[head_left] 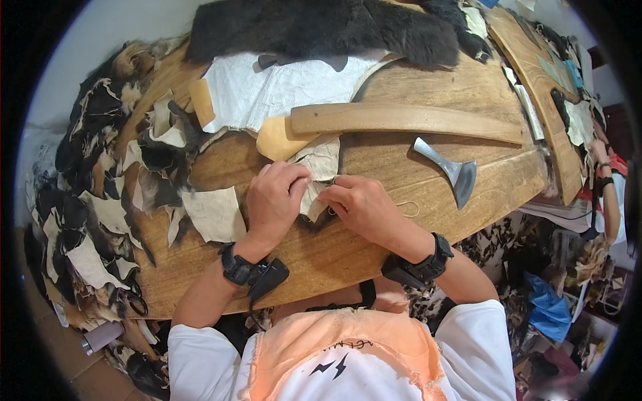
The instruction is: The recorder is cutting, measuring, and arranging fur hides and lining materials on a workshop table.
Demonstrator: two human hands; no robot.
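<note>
My left hand [273,200] is closed, with thumb and fingertips pinching the left edge of a small fur piece [319,159] whose pale skin side faces up. From the other side my right hand [364,206] pinches the same piece where two pale parts meet. Whether a needle sits in those fingers is hidden. A thin pale thread [409,204] loops on the table beside my right wrist. Farther right lies a fan-shaped metal blade [447,170] with a short handle. Just beyond my hands, a curved wooden bar [401,121] lies across a yellowish card piece [284,137].
Fur scraps [93,207] heap along the left of the wooden table [334,267], with a squarish pale one [215,214] near my left hand. A dark pelt [321,30] and white sheet [274,87] lie at the back. At far right, another person's arm [607,194] shows beside a wooden board [535,100].
</note>
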